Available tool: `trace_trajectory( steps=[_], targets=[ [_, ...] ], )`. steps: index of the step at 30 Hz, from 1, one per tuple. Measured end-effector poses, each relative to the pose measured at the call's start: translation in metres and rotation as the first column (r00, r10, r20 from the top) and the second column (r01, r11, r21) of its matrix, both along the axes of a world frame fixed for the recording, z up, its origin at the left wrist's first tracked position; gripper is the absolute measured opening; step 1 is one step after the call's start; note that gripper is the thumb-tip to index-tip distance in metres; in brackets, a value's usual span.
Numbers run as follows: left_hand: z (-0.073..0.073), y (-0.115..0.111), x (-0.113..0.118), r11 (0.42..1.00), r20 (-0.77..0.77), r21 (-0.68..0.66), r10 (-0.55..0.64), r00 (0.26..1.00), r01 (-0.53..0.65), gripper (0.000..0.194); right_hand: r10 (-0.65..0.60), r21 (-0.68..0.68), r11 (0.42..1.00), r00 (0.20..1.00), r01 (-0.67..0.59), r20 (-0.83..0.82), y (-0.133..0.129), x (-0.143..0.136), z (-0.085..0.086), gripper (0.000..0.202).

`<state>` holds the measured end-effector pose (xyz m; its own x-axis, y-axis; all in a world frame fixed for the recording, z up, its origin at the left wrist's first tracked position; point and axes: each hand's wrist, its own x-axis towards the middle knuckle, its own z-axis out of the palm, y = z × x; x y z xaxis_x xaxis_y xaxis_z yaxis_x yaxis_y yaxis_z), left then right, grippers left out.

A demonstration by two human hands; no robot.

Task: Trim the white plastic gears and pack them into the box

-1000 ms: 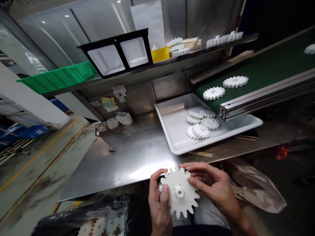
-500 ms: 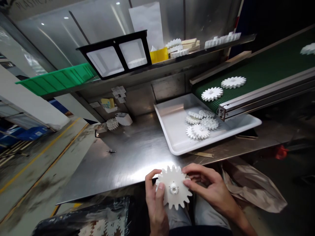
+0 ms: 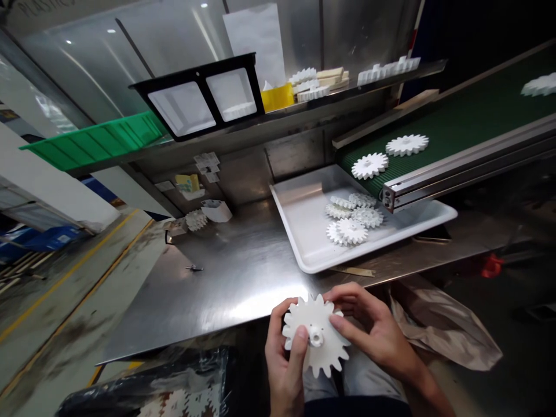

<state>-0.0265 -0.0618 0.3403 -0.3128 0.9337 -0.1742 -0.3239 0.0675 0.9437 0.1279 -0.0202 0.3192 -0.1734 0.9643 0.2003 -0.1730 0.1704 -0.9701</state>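
Note:
Between my two hands is a white plastic gear [image 3: 324, 350] with a raised hub at its centre, held in front of the table's near edge. My left hand [image 3: 284, 353] grips its left side, the thumb lying on the face near the hub. On the right, my right hand [image 3: 369, 327] has thumb and fingers on the upper right teeth. Beyond them, several similar gears [image 3: 347, 231] lie piled in a white tray [image 3: 299, 243]. Two more gears [image 3: 369, 166] rest near the lower end of a green conveyor belt [image 3: 460, 119].
A steel table [image 3: 226, 278] carries a small pointed tool [image 3: 194, 268]. Above it, a shelf holds a green bin [image 3: 95, 142], a black frame [image 3: 197, 95] and a yellow box [image 3: 278, 97]. At lower left is a black bag-lined container [image 3: 143, 376] with gears inside.
Both hands and the gear have shifted slightly right in view, and the gear has turned a little. My left thumb has slid inward, closer to the hub.

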Motion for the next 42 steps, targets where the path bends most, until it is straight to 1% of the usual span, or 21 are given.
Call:
trace_trajectory(
  steps=[2, 6, 11, 14, 17, 20, 23, 26, 29, 32, 35, 38, 42],
  targets=[
    [0.000, 0.000, 0.000, 1.000, 0.030, -0.008, 0.026, 0.999, -0.026, 0.061, 0.020, -0.009, 1.000, 0.999, -0.021, -0.025, -0.001, 0.000, -0.001, 0.020],
    [0.002, 0.001, -0.002, 0.994, 0.078, -0.027, 0.104, 0.991, -0.102, 0.062, 0.082, -0.035, 0.996, 0.993, -0.085, -0.085, -0.002, 0.003, 0.000, 0.037],
    [0.000, 0.001, -0.001, 0.987, 0.076, 0.016, 0.161, 0.984, -0.163, 0.059, 0.187, -0.029, 0.982, 0.982, -0.188, -0.016, 0.000, 0.006, -0.003, 0.045],
    [0.000, -0.001, 0.002, 0.983, 0.072, 0.021, 0.180, 0.981, -0.182, 0.059, 0.244, -0.034, 0.969, 0.969, -0.243, 0.023, 0.001, 0.007, -0.006, 0.055],
    [0.004, -0.003, 0.006, 0.981, 0.094, 0.007, 0.194, 0.977, -0.195, 0.059, 0.282, -0.036, 0.959, 0.959, -0.280, 0.035, 0.000, 0.009, -0.008, 0.066],
    [0.009, -0.005, 0.013, 0.984, 0.140, -0.008, 0.175, 0.975, -0.176, 0.068, 0.315, -0.040, 0.948, 0.949, -0.315, 0.011, -0.001, 0.013, -0.008, 0.074],
    [0.009, -0.007, 0.022, 0.987, 0.137, 0.025, 0.156, 0.978, -0.161, 0.075, 0.338, -0.051, 0.939, 0.941, -0.339, -0.028, -0.004, 0.016, -0.008, 0.080],
    [0.006, -0.010, 0.031, 0.982, 0.125, 0.040, 0.176, 0.976, -0.183, 0.079, 0.327, -0.093, 0.939, 0.943, -0.332, -0.059, -0.005, 0.019, -0.010, 0.081],
    [0.001, -0.012, 0.039, 0.979, 0.103, 0.029, 0.199, 0.975, -0.203, 0.083, 0.233, -0.102, 0.964, 0.966, -0.244, -0.111, -0.004, 0.021, -0.015, 0.077],
    [-0.002, -0.013, 0.046, 0.979, 0.080, 0.023, 0.199, 0.977, -0.202, 0.090, 0.143, -0.081, 0.984, 0.976, -0.158, -0.167, -0.003, 0.024, -0.019, 0.064],
    [-0.003, -0.013, 0.052, 0.980, 0.032, 0.021, 0.197, 0.980, -0.198, 0.092, 0.130, -0.065, 0.987, 0.974, -0.144, -0.188, -0.003, 0.029, -0.021, 0.051],
    [-0.003, -0.013, 0.058, 0.974, -0.049, 0.029, 0.227, 0.973, -0.225, 0.089, 0.084, -0.058, 0.994, 0.978, -0.097, -0.191, -0.005, 0.033, -0.024, 0.051],
    [-0.003, -0.014, 0.063, 0.970, -0.127, 0.060, 0.240, 0.962, -0.234, 0.089, 0.079, -0.087, 0.991, 0.974, -0.100, -0.211, -0.007, 0.036, -0.028, 0.052]
  ],
)
